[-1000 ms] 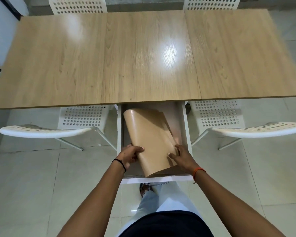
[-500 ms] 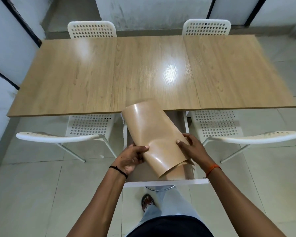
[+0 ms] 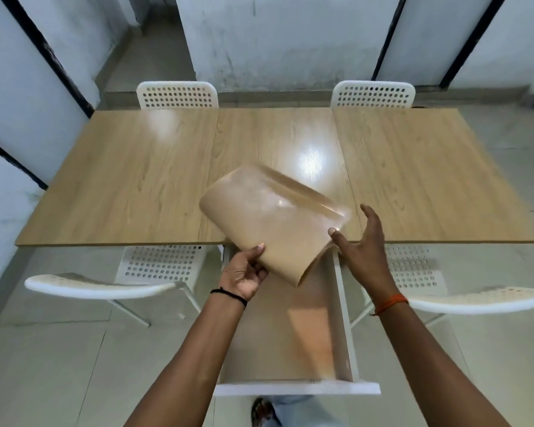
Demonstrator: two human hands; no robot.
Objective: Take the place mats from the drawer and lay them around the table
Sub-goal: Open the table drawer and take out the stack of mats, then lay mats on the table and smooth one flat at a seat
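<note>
From the head camera, the left hand [image 3: 244, 272] is curled around the near left corner of a stack of tan place mats [image 3: 272, 229], thumb on top and fingers tucked beneath, pinching it firmly; a black band sits on that wrist; the right hand [image 3: 359, 241] is spread wide, palm turned toward the mats, its thumb tip pressed against their right edge while the other fingers fan out in the air without closing on anything; an orange thread circles that wrist; the wooden worktop [image 3: 136, 186] is long, pale and glossy, made of three panels, with a bright glare of light near its middle; a white drawer [image 3: 296, 388] stands pulled out from under its near edge, its floor lined in tan and blurred; four white perforated chairs are drawn up to it, two on the far side [image 3: 178, 95] and two on the near side [image 3: 102, 289]; the floor is pale tile and the walls are whitish with dark vertical frames; the place mats are held up in the air, bowed and tilted, over the near edge of the worktop and the back of the open drawer, between the two hands, their far end curling upward and smeared by motion blur.
</note>
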